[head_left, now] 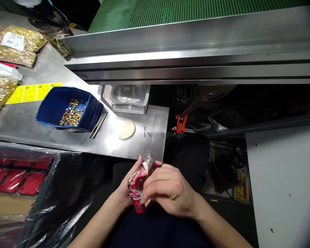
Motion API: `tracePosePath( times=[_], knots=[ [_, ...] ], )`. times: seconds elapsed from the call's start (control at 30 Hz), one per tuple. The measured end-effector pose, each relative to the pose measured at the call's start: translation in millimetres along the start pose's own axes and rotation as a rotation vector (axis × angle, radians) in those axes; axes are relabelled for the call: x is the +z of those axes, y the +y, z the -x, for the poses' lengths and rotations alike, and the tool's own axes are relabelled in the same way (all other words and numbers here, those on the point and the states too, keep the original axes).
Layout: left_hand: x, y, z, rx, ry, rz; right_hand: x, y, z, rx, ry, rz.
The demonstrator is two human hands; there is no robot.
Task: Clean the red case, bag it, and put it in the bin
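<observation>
My left hand [125,187] is wrapped round a red part in clear plastic film [138,184], held over my lap in front of the bench edge. From the right, my right hand [167,187] closes its bent fingers on the same wrapped part and its film. What exactly its fingertips pinch is hidden. On the metal bench ahead lie a pale half-round disc [127,129] and a small pair of metal pins [145,131]. A blue bin [48,110] with many small brass pieces [71,115] stands to the left, beside a slim pen-like metal tool [98,124].
A grey bin [146,103] with clear bags sits under the metal conveyor rail [186,44]. Bags of brass parts [23,53] and a yellow label strip [32,92] lie at left. A lined box of wrapped red parts [11,179] is lower left; an orange-red clamp [181,124] is right of the bench.
</observation>
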State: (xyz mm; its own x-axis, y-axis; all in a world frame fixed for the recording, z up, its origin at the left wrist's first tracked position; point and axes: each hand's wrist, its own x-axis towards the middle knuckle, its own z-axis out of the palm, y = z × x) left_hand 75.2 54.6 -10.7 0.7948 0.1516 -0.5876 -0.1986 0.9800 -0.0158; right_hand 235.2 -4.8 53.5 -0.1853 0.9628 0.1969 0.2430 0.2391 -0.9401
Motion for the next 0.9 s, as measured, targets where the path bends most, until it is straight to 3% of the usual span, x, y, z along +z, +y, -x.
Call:
tracePosePath(
  times=[0.1, 0.2, 0.3, 0.37, 0.47, 0.67, 0.9],
  knots=[
    [13.4, 0.0, -8.7, 0.178, 0.033, 0.05, 17.9, -2.5, 6.5, 0.163, 0.172, -0.06],
    [25.7, 1.8, -10.9, 0.483, 0.087, -0.011, 28.1, -3.7, 11.7, 0.425, 0.307, -0.16],
    [34.6, 5.8, -4.8, 0.8, 0.1, -0.286, 27.5, -5.2, 11.9, 0.571, 0.259, -0.133],
    [38.1, 7.3, -0.3, 0.92, 0.067, -0.456, 24.3, -6.9, 9.9, 0.597, 0.204, -0.076],
    [40.8, 4.3, 2.1, 0.918, 0.075, -0.431, 21.8, -9.6, 6.1, 0.6, 0.176, -0.062],
    [40.6, -7.7, -2.5, 0.716, 0.169, -0.151, 27.3, -12.0, 6.7, 0.602, 0.149, -0.009],
    [31.6, -1.8, -15.4, 0.622, 0.324, 0.059, 20.7, -15.4, 15.6, 0.548, 0.032, 0.029]
  ],
)
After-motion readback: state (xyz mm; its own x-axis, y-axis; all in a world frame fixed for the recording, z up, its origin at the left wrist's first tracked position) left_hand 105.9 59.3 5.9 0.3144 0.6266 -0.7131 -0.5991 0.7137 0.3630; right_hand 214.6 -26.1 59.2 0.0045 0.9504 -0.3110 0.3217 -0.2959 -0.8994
